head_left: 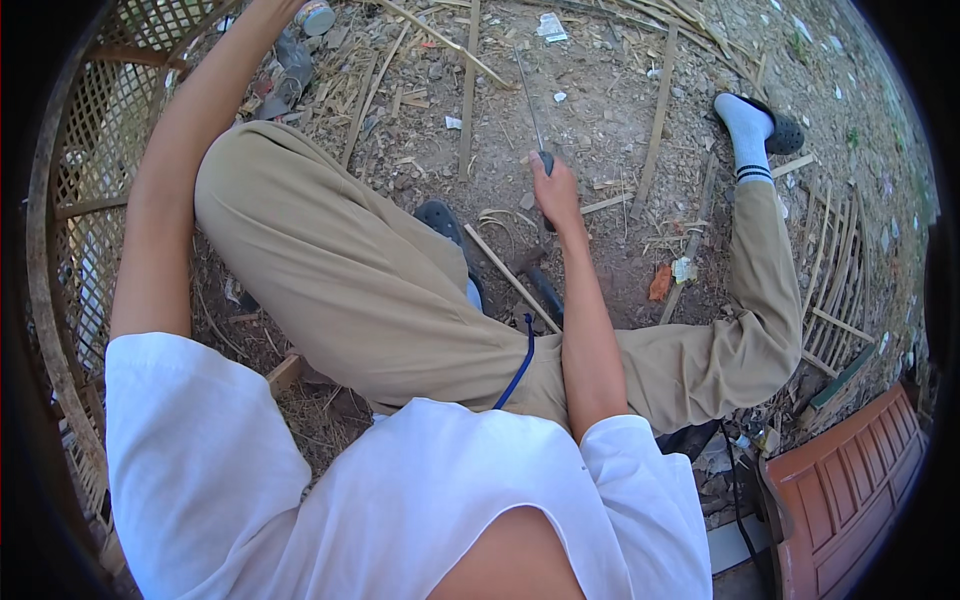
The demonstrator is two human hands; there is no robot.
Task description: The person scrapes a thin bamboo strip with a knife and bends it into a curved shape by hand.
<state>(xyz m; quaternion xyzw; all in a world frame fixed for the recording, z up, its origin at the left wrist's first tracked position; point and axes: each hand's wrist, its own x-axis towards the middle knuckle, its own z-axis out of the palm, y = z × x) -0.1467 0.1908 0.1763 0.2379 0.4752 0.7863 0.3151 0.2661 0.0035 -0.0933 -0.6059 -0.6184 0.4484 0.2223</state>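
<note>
The right hand, the nearer one, is closed around the tool by its handle; the thin shaft points away, slightly left, over the ground. Left hand, beside a jar: mostly cut off, grip unclear.

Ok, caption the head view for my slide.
Right hand gripping a thin, dark-handled tool above ground strewn with wooden strips.

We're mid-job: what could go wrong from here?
The thin-shafted tool in the right hand points outward with its shaft bare; swung inward, it might catch a leg.

The light stick lies near the dark clog, so that foot might snag when shifted.

The left forearm runs toward the top edge, so a slip by that hand could go unseen.
</note>
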